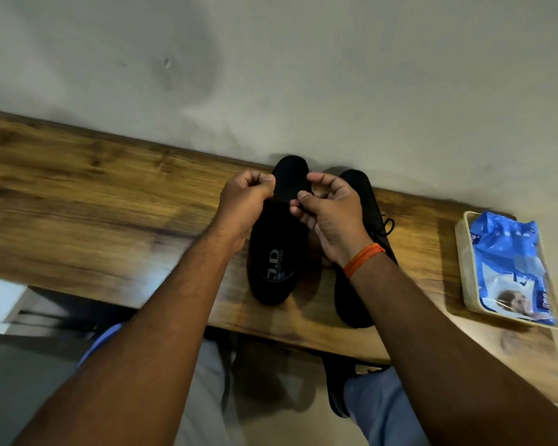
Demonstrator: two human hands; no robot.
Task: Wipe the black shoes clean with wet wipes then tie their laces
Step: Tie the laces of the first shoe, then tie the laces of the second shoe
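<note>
1. Head view: your left hand (244,201) and right hand (327,214) are both curled over the left shoe (277,252), each seeming to pinch its lace; the dark lace itself is hard to make out against the shoe.
2. The right shoe (368,201) stands just beside it on the desk (110,201), with a tied bow (384,226) showing at its side.
3. The wet wipes pack (509,268) lies in a tray (464,252) well to your right, so wiping looks finished; judging by this, only the left shoe's knot remains.
</note>
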